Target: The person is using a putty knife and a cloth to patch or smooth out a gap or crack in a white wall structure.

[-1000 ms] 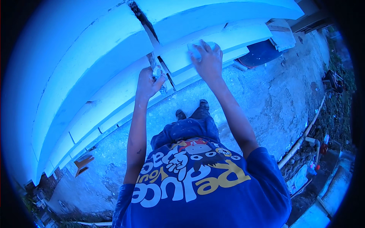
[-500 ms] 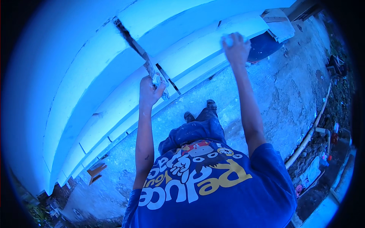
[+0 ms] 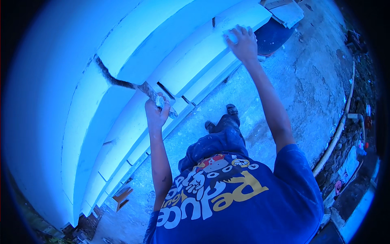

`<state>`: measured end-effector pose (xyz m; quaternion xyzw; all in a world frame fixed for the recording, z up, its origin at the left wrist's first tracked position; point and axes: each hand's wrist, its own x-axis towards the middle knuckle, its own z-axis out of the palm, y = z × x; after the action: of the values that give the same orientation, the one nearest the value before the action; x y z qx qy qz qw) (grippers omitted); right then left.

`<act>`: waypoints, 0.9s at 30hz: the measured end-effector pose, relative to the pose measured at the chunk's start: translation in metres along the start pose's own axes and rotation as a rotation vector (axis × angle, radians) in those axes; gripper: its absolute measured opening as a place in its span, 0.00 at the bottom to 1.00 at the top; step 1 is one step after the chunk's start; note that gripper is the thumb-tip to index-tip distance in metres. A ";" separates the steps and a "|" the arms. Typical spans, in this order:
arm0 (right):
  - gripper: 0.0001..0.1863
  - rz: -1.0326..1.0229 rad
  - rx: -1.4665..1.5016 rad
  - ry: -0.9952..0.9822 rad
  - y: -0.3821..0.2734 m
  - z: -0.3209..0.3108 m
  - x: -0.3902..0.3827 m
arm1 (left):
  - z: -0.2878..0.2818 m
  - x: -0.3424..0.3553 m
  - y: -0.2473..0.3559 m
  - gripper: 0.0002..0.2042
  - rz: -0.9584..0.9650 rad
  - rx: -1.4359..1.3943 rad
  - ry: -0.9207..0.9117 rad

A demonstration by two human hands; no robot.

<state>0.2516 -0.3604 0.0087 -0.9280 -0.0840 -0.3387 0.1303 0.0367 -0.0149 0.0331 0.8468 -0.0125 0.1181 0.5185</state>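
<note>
Head view: I look down on white curved ledges (image 3: pixel 191 65) to the left and far side, with a rough concrete floor (image 3: pixel 292 89) to the right.
Left grip (image 3: pixel 157 112): fingers wrapped closed around a narrow stained tool (image 3: pixel 146 90), which slants out of my fist to the far left.
Tool's far end: beside the near end of a dark gap (image 3: pixel 115 80) in the ledges; I cannot tell whether it touches.
Right grip (image 3: pixel 245 44): fingers partly spread but curled over a pale piece (image 3: pixel 232 37), which they have hold of.
Pale piece: over a ledge near its far right end, just left of a dark blue rounded thing (image 3: pixel 276 37); whether it presses on the surface I cannot tell.
Step in hand: I judge that my right works the pale piece over the ledge while my left simply holds the tool.
Next move: it calls, I think, for the pale piece flat on the ledge under even pressure.
</note>
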 end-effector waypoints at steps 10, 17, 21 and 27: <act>0.21 -0.319 0.348 -0.125 -0.058 -0.029 -0.052 | -0.013 0.002 -0.005 0.07 0.088 0.243 -0.089; 0.16 0.399 0.527 0.132 0.023 0.010 -0.061 | 0.019 0.010 0.036 0.21 0.227 0.222 -0.091; 0.15 0.618 0.694 -0.071 -0.005 0.045 -0.176 | 0.057 0.049 0.062 0.26 0.277 0.191 -0.212; 0.19 0.175 0.773 -0.431 -0.097 0.044 -0.257 | 0.108 0.110 0.044 0.28 0.292 0.245 -0.323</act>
<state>0.0602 -0.2722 -0.1728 -0.8641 -0.1509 -0.0692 0.4752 0.1572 -0.1189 0.0481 0.9005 -0.2030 0.0553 0.3806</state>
